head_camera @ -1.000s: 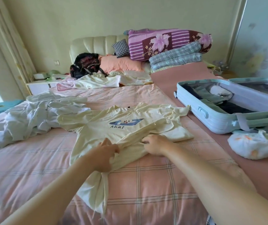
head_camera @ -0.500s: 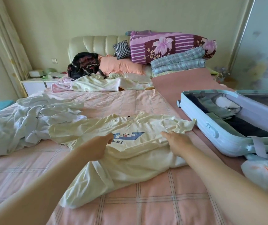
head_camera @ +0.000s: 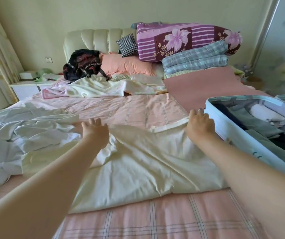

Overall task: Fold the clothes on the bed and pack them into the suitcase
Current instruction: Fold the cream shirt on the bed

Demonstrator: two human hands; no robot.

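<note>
A pale yellow T-shirt [head_camera: 138,163] lies on the pink checked bed [head_camera: 138,219], its lower half doubled over so the print is hidden. My left hand [head_camera: 95,131] holds the folded-over hem at its far left, with cloth bunched beneath it. At the far right of the hem, my right hand [head_camera: 199,125] holds the edge, which rises to my thumb, close to the suitcase. The light blue suitcase [head_camera: 233,135] lies open on the right with folded dark and grey-green clothes [head_camera: 252,128] inside. A crumpled white garment [head_camera: 17,135] lies to the left.
More loose clothes [head_camera: 95,88] lie near the head of the bed, beside a black backpack [head_camera: 83,64], pillows and stacked quilts [head_camera: 190,44]. A pink mat [head_camera: 198,87] runs under the suitcase. A white nightstand [head_camera: 27,87] stands at the far left.
Both hands have carried the shirt's hem up and away from me, folding the lower half over the printed chest. The view has moved closer to the bed.
</note>
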